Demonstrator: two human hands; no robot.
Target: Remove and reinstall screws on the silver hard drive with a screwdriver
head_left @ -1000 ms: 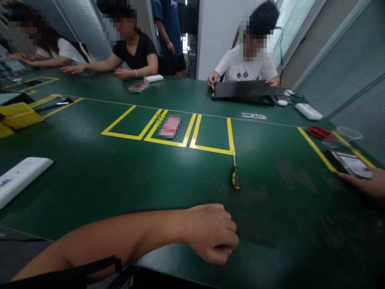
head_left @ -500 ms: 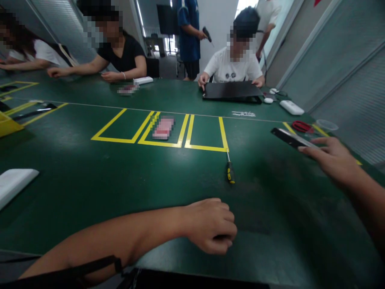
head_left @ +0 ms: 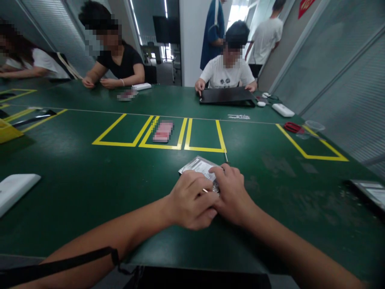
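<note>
Both of my hands meet at the middle of the green table [head_left: 90,168]. My right hand [head_left: 233,192] lies curled over the near end of a flat silver device with a label [head_left: 197,165] and holds it down. My left hand [head_left: 189,200] is closed beside it, pinching something thin and metallic that I cannot make out. Just beyond my right fingers, the thin shaft of a screwdriver [head_left: 225,157] pokes out, with its handle hidden under the hand.
Yellow tape boxes [head_left: 204,148] mark the table, one holding a pink item [head_left: 163,131]. A white box [head_left: 15,190] lies left and a dark flat device [head_left: 368,192] right. Red scissors [head_left: 291,127] and a clear cup [head_left: 314,126] sit far right. People sit opposite, one at a black laptop [head_left: 226,96].
My right hand has brought the flat device in from the right and set it down near the screwdriver. My left hand has moved forward and joined it.
</note>
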